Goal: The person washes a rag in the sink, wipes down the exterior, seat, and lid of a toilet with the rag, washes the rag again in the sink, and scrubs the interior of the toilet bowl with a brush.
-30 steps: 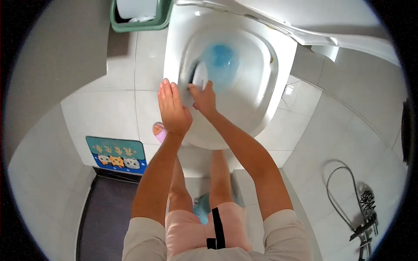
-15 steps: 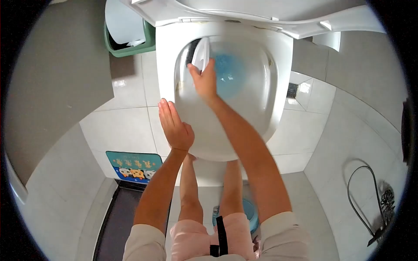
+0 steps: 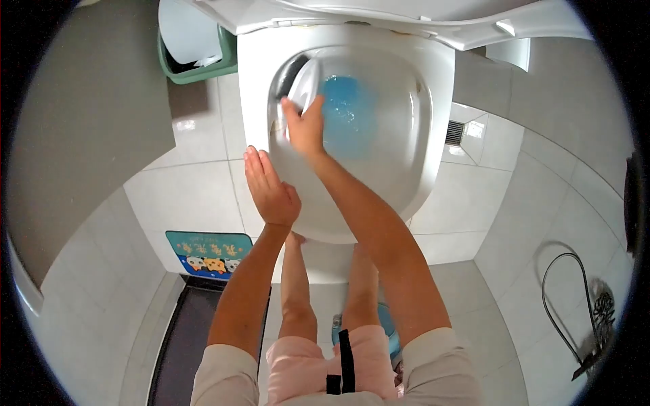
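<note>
My right hand point(image 3: 307, 130) is closed around the back of a white scrub brush point(image 3: 305, 82) with dark bristles. The brush lies tilted against the upper left inner wall of the white toilet bowl point(image 3: 389, 203), bristles facing the wall. Blue water point(image 3: 347, 111) fills the bottom of the bowl, just right of the brush. At the bowl's left front rim rests my left hand point(image 3: 271, 193), holding nothing, its fingers stretched out flat side by side. My right palm hides part of the brush's lower end.
The raised toilet seat and lid point(image 3: 379, 17) stand behind the bowl. A green bin point(image 3: 200, 73) with a white lid is on the left, a floor drain point(image 3: 454, 132) on the right. A colourful mat point(image 3: 210, 254) lies lower left; a black cable point(image 3: 550, 291) hangs at right.
My right hand and the brush have moved slightly left and down along the bowl's left wall. My left hand stays flat at the rim. The view has shifted a little.
</note>
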Demonstrator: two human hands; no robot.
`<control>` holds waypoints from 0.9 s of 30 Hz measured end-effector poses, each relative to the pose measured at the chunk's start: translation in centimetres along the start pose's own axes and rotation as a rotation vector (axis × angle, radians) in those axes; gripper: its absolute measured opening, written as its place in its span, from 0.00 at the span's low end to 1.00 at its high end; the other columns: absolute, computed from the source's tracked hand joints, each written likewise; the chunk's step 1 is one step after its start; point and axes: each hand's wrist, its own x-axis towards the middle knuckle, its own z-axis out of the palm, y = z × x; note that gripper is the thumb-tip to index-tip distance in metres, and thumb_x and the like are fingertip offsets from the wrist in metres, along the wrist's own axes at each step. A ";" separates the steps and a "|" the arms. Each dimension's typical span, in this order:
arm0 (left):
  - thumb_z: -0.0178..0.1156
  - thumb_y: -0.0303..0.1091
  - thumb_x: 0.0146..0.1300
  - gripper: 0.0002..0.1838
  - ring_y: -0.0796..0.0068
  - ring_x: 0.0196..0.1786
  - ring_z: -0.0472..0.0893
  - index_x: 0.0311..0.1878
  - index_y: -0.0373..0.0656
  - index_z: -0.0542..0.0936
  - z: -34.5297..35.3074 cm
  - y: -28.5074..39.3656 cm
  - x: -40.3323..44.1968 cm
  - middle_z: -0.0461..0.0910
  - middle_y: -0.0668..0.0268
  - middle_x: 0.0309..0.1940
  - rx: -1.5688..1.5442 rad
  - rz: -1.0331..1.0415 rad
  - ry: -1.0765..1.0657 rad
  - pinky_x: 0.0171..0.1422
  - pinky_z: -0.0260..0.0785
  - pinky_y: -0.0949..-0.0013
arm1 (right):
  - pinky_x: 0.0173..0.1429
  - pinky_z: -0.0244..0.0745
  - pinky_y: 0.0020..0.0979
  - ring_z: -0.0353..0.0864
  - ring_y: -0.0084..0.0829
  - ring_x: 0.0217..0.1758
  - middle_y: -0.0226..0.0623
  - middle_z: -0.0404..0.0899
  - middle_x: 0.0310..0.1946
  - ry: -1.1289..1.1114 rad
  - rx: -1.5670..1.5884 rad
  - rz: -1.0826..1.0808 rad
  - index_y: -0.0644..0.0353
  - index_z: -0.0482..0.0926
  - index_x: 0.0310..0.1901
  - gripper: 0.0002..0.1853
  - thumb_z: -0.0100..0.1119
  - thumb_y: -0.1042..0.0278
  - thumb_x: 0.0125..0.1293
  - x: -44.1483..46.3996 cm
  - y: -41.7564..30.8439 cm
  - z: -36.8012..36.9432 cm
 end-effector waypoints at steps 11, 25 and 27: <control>0.44 0.19 0.46 0.40 0.34 0.75 0.49 0.70 0.23 0.55 0.2 -0.3 -0.6 0.51 0.36 0.72 0.015 -0.008 -0.004 0.79 0.41 0.43 | 0.44 0.79 0.47 0.78 0.45 0.47 0.53 0.75 0.49 -0.034 0.396 0.389 0.69 0.64 0.56 0.37 0.66 0.45 0.59 6.0 2.8 -1.3; 0.43 0.22 0.49 0.40 0.33 0.75 0.46 0.71 0.24 0.52 0.3 -0.5 -0.2 0.48 0.36 0.73 -0.025 -0.015 -0.024 0.79 0.37 0.41 | 0.32 0.82 0.46 0.76 0.49 0.55 0.58 0.73 0.49 -0.306 -0.227 0.171 0.73 0.57 0.61 0.42 0.66 0.48 0.58 -2.0 5.7 -4.0; 0.43 0.22 0.48 0.41 0.33 0.75 0.47 0.71 0.24 0.52 0.1 -0.5 0.0 0.48 0.36 0.72 0.000 -0.019 -0.015 0.79 0.37 0.41 | 0.30 0.82 0.46 0.76 0.50 0.53 0.58 0.73 0.49 -0.329 -0.208 0.291 0.73 0.57 0.61 0.42 0.67 0.49 0.57 -0.2 1.9 -4.2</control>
